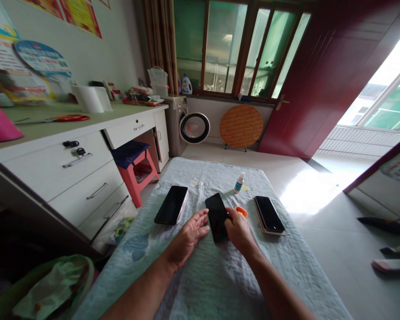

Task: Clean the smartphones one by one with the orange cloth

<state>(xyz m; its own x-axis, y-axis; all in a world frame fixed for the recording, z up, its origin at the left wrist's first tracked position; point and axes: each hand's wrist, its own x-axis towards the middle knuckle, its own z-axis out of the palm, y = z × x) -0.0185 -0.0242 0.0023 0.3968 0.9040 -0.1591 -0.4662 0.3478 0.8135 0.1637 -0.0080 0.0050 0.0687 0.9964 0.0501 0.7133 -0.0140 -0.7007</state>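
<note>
A black smartphone (216,217) is in the middle, tilted slightly, with its dark face toward me. My right hand (237,227) grips its right edge between thumb and fingers. Just left of the phone is my left hand (194,231), its fingers apart and holding nothing; the fingertips come close to the phone's left edge, and I cannot tell whether they touch. An orange cloth-like piece (242,211) shows behind my right hand, partly hidden by it. Beyond it stands a small spray bottle (239,183) with a blue label.
A second black phone (172,205) lies at left and a third phone (270,214) at right, both on the pale blue quilted cover (200,173). To the left are a white drawer desk (76,178) and a red stool (136,171). A bin (86,266) stands at lower left.
</note>
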